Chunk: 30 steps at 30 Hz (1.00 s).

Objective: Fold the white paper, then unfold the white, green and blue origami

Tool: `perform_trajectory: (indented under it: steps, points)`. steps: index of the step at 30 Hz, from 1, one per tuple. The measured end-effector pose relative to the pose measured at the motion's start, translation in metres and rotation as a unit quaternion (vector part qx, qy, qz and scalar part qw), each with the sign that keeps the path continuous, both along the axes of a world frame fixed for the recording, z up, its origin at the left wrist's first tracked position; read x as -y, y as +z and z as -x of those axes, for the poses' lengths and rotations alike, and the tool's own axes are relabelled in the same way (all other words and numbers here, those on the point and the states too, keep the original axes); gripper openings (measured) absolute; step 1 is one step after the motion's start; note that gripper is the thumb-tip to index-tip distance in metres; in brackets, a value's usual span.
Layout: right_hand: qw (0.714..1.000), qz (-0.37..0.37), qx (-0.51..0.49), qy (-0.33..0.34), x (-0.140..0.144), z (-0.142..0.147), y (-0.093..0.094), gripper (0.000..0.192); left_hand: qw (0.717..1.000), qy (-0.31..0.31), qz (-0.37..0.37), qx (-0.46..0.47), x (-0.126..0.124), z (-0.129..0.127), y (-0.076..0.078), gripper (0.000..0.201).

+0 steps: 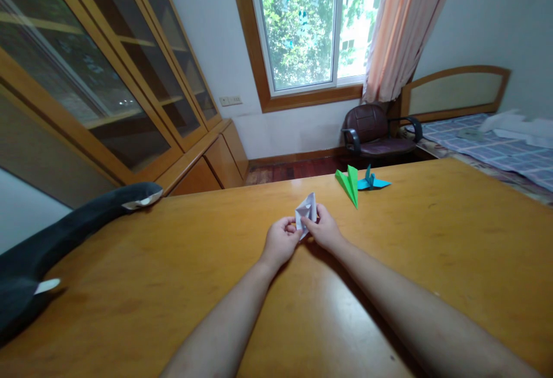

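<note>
We cannot make out the folds of the white folded paper (306,212), since its lower end is hidden behind the fingertips that meet on it, and the near ends of both forearms are cut off by the bottom edge of the view. The paper is a narrow, pointed piece (small in the view), its long axis running away from us with the tip aimed toward the far edge of the table (432,263), held just above the middle of the tabletop. Our left hand (280,241) has its grip pinched on the paper's lower left edge; our right hand (325,229) pinches the lower right side, knuckles up. Both arms reach forward and converge. Beyond lie a green paper plane (349,184) and a blue paper crane (370,181), close together. A dark plush toy (64,234) rests at the left.
</note>
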State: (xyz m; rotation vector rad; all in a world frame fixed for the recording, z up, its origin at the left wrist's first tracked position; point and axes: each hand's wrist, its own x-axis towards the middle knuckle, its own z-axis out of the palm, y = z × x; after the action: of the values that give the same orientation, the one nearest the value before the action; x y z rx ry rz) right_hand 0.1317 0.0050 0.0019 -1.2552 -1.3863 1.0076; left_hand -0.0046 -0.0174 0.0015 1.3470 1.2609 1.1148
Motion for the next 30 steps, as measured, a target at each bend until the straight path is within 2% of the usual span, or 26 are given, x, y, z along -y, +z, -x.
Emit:
perform_trajectory:
  steps: [3, 5, 9, 13, 16, 23, 30]
  points:
    - [1.0, 0.0, 0.022, 0.003, 0.001, 0.0, 0.001, 0.024, 0.996, 0.016, -0.027, -0.084, 0.003, 0.0, 0.001, 0.017]
    - [1.0, -0.003, 0.03, 0.002, 0.001, 0.0, 0.001, 0.021, 0.995, -0.003, -0.04, -0.092, 0.005, -0.001, 0.003, 0.017]
    - [1.0, -0.012, 0.027, 0.008, -0.002, -0.001, -0.005, 0.017, 0.997, -0.066, -0.046, -0.008, 0.003, 0.003, 0.009, 0.026]
    - [0.998, -0.014, -0.01, 0.063, -0.002, 0.0, -0.011, 0.024, 0.989, -0.047, 0.008, 0.141, -0.004, 0.012, 0.01, 0.051]
    - [0.993, -0.012, -0.036, 0.109, 0.001, 0.001, -0.01, 0.026, 0.977, -0.046, 0.051, 0.201, -0.007, 0.016, 0.008, 0.053]
    - [0.989, -0.04, -0.024, 0.14, 0.006, 0.002, 0.001, 0.026, 0.97, -0.072, 0.077, 0.22, -0.009, 0.021, 0.005, 0.049]
    - [0.989, -0.07, 0.028, 0.13, 0.008, 0.001, 0.004, 0.025, 0.978, -0.053, 0.072, 0.187, -0.009, 0.02, 0.007, 0.052]
